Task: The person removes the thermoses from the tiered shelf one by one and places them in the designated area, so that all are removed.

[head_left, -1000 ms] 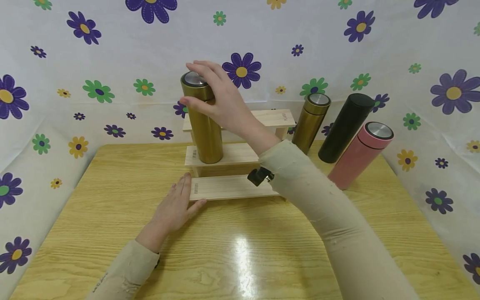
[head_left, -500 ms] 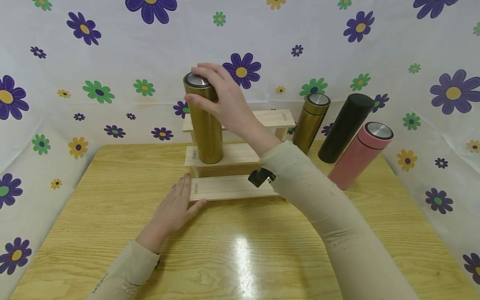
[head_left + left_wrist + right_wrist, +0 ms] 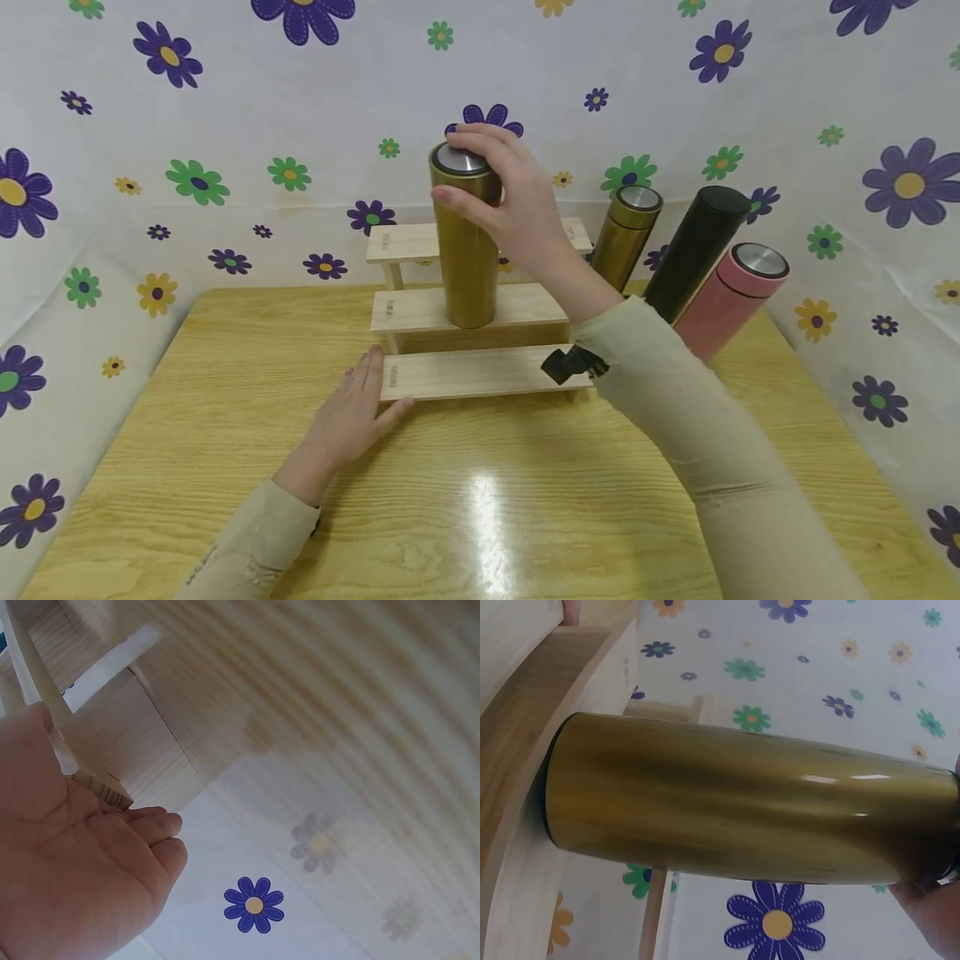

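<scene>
On the middle tier of a three-tier wooden stand (image 3: 480, 372) a large gold thermos flask (image 3: 468, 258) stands upright. My right hand (image 3: 521, 196) grips it round the top, thumb on the near side and fingers over the steel-capped lid. In the right wrist view the gold body (image 3: 742, 802) shows with its base at the tier. My left hand (image 3: 348, 421) rests against the left end of the lowest tier, its fingers straight along the end and its thumb by the front edge. The left wrist view shows that palm (image 3: 82, 877) against the tier's corner.
Right of the stand are a smaller gold flask (image 3: 626, 237), a black flask (image 3: 697, 250) and a pink flask (image 3: 731, 300), the last two partly behind my right sleeve. A flower-print cloth (image 3: 247, 100) hangs behind the wooden table (image 3: 420, 492).
My right hand has moved the gold flask rightward along the middle tier, from its left end towards the centre. My left hand has stayed at the stand's left end.
</scene>
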The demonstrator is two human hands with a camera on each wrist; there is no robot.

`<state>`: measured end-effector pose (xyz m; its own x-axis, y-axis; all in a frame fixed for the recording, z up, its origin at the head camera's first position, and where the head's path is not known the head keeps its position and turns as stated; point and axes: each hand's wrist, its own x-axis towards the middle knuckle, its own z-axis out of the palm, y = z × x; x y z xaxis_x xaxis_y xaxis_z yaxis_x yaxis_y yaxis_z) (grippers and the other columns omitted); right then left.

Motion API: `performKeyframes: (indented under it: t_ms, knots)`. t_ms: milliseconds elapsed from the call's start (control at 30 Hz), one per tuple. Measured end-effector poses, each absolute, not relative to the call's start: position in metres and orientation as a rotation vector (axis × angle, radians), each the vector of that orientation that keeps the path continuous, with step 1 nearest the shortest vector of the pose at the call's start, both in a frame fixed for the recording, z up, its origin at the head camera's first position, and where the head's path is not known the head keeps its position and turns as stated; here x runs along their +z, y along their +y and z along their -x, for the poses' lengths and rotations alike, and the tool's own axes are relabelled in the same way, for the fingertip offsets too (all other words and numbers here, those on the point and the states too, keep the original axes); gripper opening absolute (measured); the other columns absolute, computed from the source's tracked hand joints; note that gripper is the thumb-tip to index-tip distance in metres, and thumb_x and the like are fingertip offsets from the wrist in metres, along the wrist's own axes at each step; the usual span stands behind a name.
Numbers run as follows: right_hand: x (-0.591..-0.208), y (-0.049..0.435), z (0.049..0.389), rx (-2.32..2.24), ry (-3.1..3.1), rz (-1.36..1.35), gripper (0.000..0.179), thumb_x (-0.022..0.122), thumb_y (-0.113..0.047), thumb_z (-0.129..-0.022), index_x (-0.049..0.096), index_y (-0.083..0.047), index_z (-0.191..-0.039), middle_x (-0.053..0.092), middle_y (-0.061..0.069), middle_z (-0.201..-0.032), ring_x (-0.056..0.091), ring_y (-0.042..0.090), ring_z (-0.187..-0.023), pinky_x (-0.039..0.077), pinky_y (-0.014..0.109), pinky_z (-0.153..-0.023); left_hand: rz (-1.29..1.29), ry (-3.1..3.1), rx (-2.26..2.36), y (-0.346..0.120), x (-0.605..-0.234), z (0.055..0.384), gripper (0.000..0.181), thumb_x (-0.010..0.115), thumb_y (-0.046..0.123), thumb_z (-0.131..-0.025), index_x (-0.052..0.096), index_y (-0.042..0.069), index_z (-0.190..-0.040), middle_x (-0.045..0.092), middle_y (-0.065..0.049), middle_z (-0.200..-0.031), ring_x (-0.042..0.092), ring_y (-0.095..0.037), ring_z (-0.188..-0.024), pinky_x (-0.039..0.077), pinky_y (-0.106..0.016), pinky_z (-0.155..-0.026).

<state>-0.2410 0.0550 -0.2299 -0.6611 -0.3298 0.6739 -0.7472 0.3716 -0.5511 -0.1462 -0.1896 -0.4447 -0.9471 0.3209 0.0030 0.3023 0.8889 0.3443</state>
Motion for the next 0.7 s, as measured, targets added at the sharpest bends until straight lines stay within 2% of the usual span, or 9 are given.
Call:
performKeyframes:
  t_ms: [267, 467, 700]
  knots:
    - [-0.227, 0.097, 0.229, 1.206, -2.100, -0.896, 0.046, 0.075, -0.014, -0.084, 0.059, -0.006, -0.127, 0.051, 0.005, -0.135, 0.048, 0.008, -0.119, 0.044, 0.024, -0.099, -0.487, 2.998, 0.538, -0.190, -0.445, 0.146, 0.092, 0.034, 0.061, -0.096, -0.001, -0.005, -0.150, 0.004, -0.023, -0.157, 0.009, -0.037, -0.143, 0.010, -0.049, -0.116]
    - [-0.227, 0.131, 0.220, 1.187, -2.016, -0.828, 0.043, 0.072, -0.011, -0.086, 0.058, -0.004, -0.127, 0.052, 0.006, -0.134, 0.049, 0.014, -0.120, 0.044, 0.028, -0.100, -0.484, 2.988, 0.551, -0.190, -0.443, 0.146, 0.093, 0.034, 0.062, -0.096, -0.001, -0.006, -0.150, 0.003, -0.023, -0.157, 0.008, -0.036, -0.143, 0.010, -0.049, -0.116]
    - [-0.225, 0.167, 0.215, 1.208, -1.993, -0.648, 0.042, 0.072, -0.013, -0.087, 0.059, -0.003, -0.125, 0.054, 0.004, -0.131, 0.052, 0.016, -0.114, 0.047, 0.025, -0.095, -0.489, 2.988, 0.538, -0.190, -0.443, 0.146, 0.093, 0.034, 0.062, -0.096, -0.001, -0.006, -0.150, 0.004, -0.023, -0.157, 0.008, -0.036, -0.143, 0.011, -0.049, -0.116]
